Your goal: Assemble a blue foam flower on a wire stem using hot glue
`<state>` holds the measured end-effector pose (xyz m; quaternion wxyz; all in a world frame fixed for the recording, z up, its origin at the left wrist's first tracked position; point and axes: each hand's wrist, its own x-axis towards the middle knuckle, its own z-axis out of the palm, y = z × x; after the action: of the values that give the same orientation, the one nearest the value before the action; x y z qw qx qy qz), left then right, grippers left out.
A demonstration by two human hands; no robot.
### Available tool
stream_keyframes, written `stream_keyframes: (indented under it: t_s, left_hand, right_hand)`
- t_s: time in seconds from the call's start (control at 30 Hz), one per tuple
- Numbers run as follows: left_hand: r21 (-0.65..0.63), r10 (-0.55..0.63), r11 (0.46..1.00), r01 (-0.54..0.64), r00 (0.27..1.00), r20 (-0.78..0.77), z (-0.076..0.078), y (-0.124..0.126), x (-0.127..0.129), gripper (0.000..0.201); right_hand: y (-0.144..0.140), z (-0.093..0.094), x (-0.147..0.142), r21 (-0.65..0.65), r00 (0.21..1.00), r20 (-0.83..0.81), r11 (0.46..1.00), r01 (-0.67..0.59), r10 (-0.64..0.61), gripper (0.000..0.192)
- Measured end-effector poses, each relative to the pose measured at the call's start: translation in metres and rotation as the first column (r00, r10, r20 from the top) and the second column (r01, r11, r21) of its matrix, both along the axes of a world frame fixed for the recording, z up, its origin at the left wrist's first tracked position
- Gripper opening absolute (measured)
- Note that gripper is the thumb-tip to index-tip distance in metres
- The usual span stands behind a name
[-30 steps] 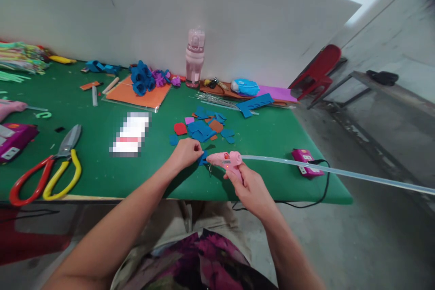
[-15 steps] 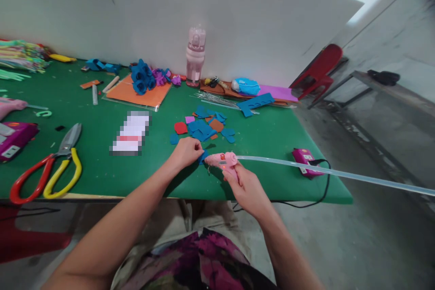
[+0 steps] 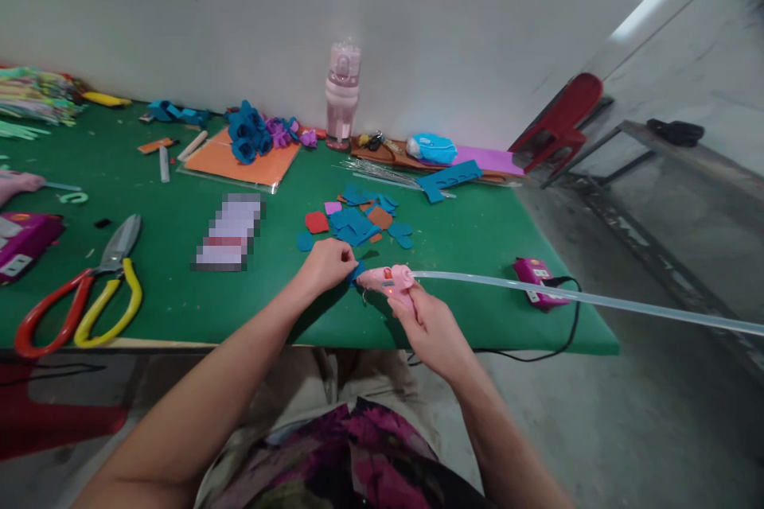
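Head view: we are gluing felt.
Left hand (image 3: 325,264) pinching blue piece (image 3: 356,272); right hand (image 3: 428,326) gripping glue gun (image 3: 387,280). Nozzle nearing fingertips, risking a burn.

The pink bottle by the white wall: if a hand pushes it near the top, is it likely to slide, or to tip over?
The bottle stands upright, tall and narrow on a small base, so a high push would probably tip it. The green table looks cloth-like, which likely resists sliding. How full it is cannot be seen.

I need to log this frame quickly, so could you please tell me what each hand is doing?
Left hand: closed, pinching a blue felt piece.
Right hand: closed around the pink glue gun.
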<state>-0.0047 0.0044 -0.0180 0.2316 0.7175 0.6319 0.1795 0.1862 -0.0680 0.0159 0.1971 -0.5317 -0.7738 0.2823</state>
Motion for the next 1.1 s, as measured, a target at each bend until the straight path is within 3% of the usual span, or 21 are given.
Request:
stream_keyframes:
  t_s: [1.1]
  left_hand:
    - [0.007, -0.02, 1.0, 0.02, 1.0, 0.013, -0.0006, 0.0007, 0.0003, 0.017]
  right_hand:
    - [-0.0003, 0.001, -0.0014, 0.04, 0.999, 0.002, 0.999, -0.032, 0.032, 0.028]
